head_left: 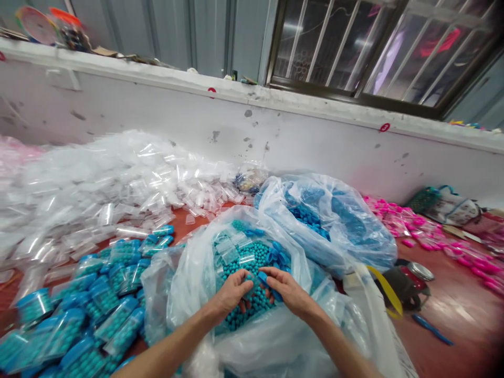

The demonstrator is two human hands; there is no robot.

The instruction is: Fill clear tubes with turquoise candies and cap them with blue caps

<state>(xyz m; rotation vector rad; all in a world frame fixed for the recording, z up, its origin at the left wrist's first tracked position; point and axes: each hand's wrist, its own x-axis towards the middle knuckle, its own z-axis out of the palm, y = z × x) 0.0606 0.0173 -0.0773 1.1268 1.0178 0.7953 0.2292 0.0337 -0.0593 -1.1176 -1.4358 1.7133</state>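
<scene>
Both my hands reach into an open clear plastic bag (pixel 185 283) full of small teal beads (pixel 252 257). My left hand (pixel 232 291) is curled over the beads and pinches a small clear packet. My right hand (pixel 285 289) meets it at the fingertips, holding a blue piece against the same packet. A few empty little zip bags (pixel 232 249) lie on top of the beads just beyond my fingers.
Filled packets of teal beads with blue tops (pixel 79 320) are piled at the left front. A heap of empty clear zip bags (pixel 98 189) lies behind them. A second bag of blue pieces (pixel 334 220) stands right of centre; pink packets (pixel 429 233) at far right, a tape dispenser (pixel 405 286) nearby.
</scene>
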